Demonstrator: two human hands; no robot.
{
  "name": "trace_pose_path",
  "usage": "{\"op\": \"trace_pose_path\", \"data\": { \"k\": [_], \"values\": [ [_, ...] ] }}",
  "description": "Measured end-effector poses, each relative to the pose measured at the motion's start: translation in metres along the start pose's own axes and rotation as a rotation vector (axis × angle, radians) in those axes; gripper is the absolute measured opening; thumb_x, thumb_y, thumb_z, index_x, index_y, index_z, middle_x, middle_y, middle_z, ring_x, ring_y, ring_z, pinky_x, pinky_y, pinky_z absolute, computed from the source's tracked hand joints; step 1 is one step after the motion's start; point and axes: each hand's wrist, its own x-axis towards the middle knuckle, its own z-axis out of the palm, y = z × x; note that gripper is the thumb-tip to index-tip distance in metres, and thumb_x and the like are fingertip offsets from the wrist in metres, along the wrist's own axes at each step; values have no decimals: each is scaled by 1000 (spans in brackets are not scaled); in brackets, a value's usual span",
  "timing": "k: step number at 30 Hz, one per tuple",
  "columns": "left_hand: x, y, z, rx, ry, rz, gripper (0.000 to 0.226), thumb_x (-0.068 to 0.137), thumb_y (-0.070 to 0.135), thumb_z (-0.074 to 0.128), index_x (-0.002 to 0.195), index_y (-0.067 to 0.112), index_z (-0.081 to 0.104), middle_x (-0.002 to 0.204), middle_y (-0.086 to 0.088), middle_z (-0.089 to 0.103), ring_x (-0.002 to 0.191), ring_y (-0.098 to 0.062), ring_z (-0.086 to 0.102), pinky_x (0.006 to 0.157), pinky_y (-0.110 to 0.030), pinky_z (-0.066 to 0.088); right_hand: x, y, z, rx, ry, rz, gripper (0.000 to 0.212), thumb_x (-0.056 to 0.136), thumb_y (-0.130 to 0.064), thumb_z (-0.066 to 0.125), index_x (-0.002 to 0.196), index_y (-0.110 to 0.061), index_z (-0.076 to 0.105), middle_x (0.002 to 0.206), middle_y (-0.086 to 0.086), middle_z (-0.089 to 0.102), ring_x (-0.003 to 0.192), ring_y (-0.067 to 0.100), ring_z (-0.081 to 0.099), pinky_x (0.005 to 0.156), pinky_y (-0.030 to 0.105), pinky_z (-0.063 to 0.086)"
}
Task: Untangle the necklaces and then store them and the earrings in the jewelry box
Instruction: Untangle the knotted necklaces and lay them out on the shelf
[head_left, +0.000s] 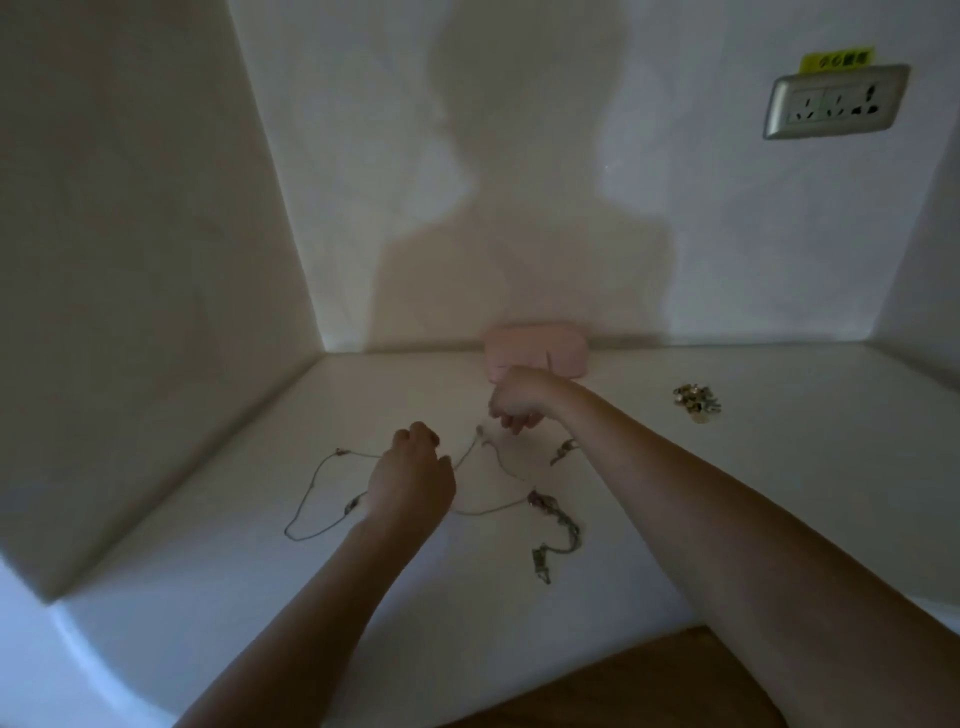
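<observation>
Both left hand (410, 478) and right hand (519, 400) fingers (514, 422) pinch thin, pale, looping necklaces (311, 488).

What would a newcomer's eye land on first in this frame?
The left hand and right hand, fingers curled, work over the tangled necklaces strewn on the white counter. Behind them a pink jewelry box sits against the wall, with the earrings heaped to its right and a large shadow above.
</observation>
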Motion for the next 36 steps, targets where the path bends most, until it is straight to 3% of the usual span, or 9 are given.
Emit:
{"op": "trace_pose_path", "data": {
  "k": [3, 6, 10, 13, 16, 19, 26, 32, 36],
  "values": [
    [-5, 1, 9, 35, 30, 214, 32, 95, 16, 52, 128, 16, 51, 129, -3, 52, 116, -18, 50, 95, -23, 38, 0, 2, -2, -11, -19, -33, 24, 94, -7, 56, 113, 6, 61, 92, 17, 67, 70, 23, 63, 67, 31, 55],
    [-9, 8, 18, -79, -106, 380, 31, 96, 13, 51, 126, 19, 56, 130, 3, 54, 120, -14, 50, 93, -13, 31, -21, 16, -9, -96, -154, -67, 24, 87, -6, 67, 105, 9, 66, 71, 12, 66, 56, 17, 64, 61, 27, 58],
    [-8, 14, 36, -3, -306, 496, 38, 103, 28, 36, 139, 20, 46, 140, 0, 50, 129, -19, 45, 104, -27, 32, -50, 37, -11, -198, -372, -106, 26, 76, -21, 81, 92, -1, 74, 71, 5, 70, 58, 12, 66, 56, 20, 54],
    [-4, 12, 45, 257, -439, 484, 49, 105, 33, 20, 153, 24, 14, 161, 5, 9, 148, -14, 5, 118, -37, 2, -54, 44, -5, -179, -382, -171, 25, 75, -18, 82, 92, -2, 74, 83, 8, 71, 65, 12, 64, 60, 17, 53],
    [-1, 12, 49, 361, -488, 470, 51, 105, 36, 14, 153, 29, -3, 160, 9, -10, 147, -14, -11, 117, -43, -8, -48, 47, -3, -181, -370, -242, 17, 76, -16, 80, 90, -7, 75, 86, 5, 71, 69, 9, 61, 69, 20, 52],
    [0, 11, 48, 363, -494, 472, 52, 104, 37, 12, 152, 31, -8, 160, 10, -15, 147, -14, -14, 117, -44, -10, -40, 54, -7, -13, -423, -270, 7, 78, -11, 77, 79, -13, 71, 77, 1, 67, 70, 7, 60, 72, 20, 49],
    [-1, 14, 44, 392, -500, 412, 54, 104, 37, 11, 150, 27, -15, 159, 7, -20, 145, -13, -19, 117, -41, -13, -29, 74, -9, 490, -576, -269, 22, 84, 13, 57, 71, -4, 57, 75, 11, 70, 67, 15, 67, 64, 21, 54],
    [-1, 16, 41, 404, -525, 385, 56, 103, 42, 11, 150, 27, -16, 158, 4, -21, 145, -15, -21, 118, -43, -12, -34, 78, -2, 349, -460, -350, 10, 83, 2, 68, 88, -5, 64, 83, 11, 68, 64, 12, 66, 65, 21, 54],
    [3, 13, 37, 418, -553, 360, 58, 103, 44, 12, 150, 27, -15, 158, 4, -22, 145, -15, -22, 117, -44, -13, -41, 72, 1, 57, -370, -446, 27, 73, -14, 82, 98, -17, 71, 84, -2, 68, 64, 0, 59, 66, 14, 46]
  ]
}}
